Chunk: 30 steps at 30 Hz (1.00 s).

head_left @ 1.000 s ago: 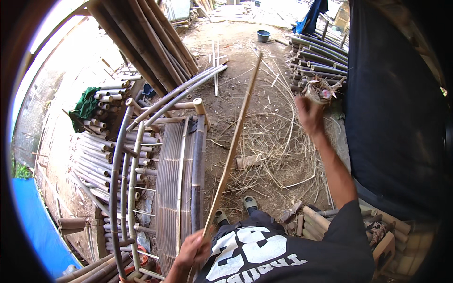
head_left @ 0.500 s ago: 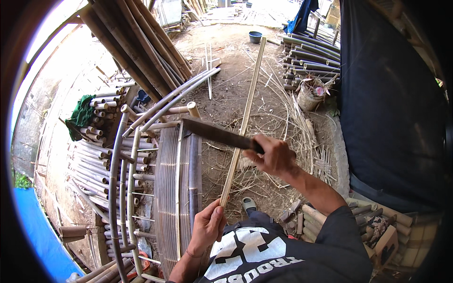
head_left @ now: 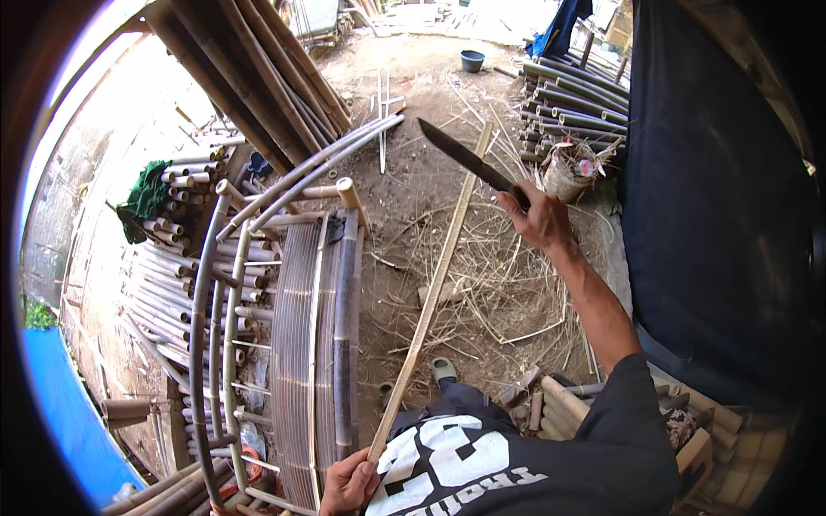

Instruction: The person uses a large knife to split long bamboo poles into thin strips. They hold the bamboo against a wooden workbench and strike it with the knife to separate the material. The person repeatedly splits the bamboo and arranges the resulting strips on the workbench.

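Note:
A long, pale bamboo strip (head_left: 439,279) slants up and away from my body, its far end out over the dirt ground. Its near end is gripped in my left hand (head_left: 348,486), low in the picture beside my shirt. My right hand (head_left: 542,215) is closed around the handle of a machete (head_left: 469,159). The dark blade points up and to the left, passing across the far part of the strip; whether it touches the strip I cannot tell.
To the left stands a bamboo bench (head_left: 301,344) with a slatted seat. Stacked bamboo poles (head_left: 163,292) lie beyond it; more poles (head_left: 572,99) lie far right. Shavings (head_left: 516,284) litter the dirt. A dark sheet (head_left: 714,206) hangs right; a bucket (head_left: 471,60) sits far back.
My right hand has moved away and to the right with the machete, toward the strip's far end. My left hand has drawn the strip down and back toward my body.

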{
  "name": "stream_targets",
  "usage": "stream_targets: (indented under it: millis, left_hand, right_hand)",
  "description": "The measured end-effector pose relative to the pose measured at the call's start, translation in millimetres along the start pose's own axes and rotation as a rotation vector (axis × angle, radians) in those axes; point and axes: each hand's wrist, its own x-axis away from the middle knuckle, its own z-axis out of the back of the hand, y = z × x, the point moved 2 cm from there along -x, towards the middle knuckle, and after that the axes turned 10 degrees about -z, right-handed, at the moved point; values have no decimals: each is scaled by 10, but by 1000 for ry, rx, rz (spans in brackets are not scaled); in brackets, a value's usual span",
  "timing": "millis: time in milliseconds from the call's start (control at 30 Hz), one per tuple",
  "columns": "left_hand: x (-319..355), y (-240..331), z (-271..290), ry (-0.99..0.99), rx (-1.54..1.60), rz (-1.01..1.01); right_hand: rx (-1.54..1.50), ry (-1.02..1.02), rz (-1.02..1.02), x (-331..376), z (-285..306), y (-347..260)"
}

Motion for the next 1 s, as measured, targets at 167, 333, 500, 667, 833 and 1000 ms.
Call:
stream_targets:
  millis: [167, 333, 500, 667, 833, 1000]
  left_hand:
    - [94, -212, -156, 23, -82, 39]
    - [304, -720, 100, 80, -192, -105]
    - [-1285, -546, 188, 541, -748, -632]
    - [-2483, 433, -29, 475, -1235, -566]
    - [-2725, 603, -376, 507, -650, -544]
    - [-2317, 160, -618, 458, -73, -360]
  right_hand:
    - [-139, 45, -181, -464, -177, 644]
    - [-350, 60, -553, -938, 18, 1491]
    - [-966, -509, -681, 253, -855, 533]
    - [-1281, -846, -881, 1309, -1308, -294]
    - [-1590, -798, -1018, 1387, -1471, -868]
    - [-1791, -509, -1046, 951, -1464, -1117]
